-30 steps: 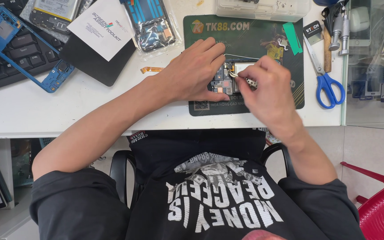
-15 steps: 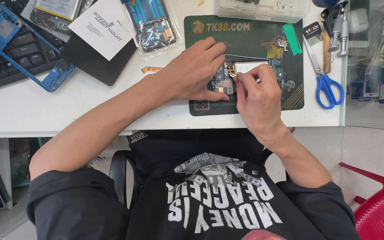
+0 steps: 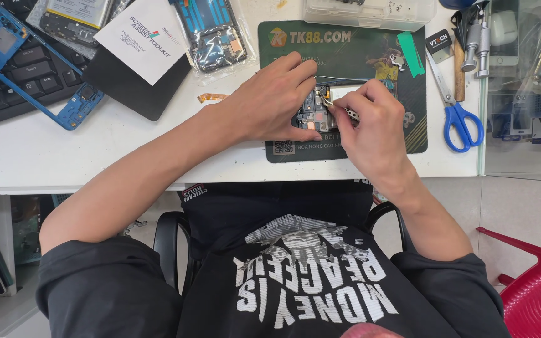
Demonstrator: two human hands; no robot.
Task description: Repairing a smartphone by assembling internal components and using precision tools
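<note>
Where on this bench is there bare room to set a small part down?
Bare white table lies along the near edge, between the blue phone frame and the left hand. A narrow strip shows right of the green mat, below the blue scissors. The far edge is crowded; both hands, the right hand too, cover the opened phone.

Phone repair workshop — stripped blue phone frame (image 3: 29, 66), work mat (image 3: 370, 75), scissors (image 3: 461, 112).
</note>
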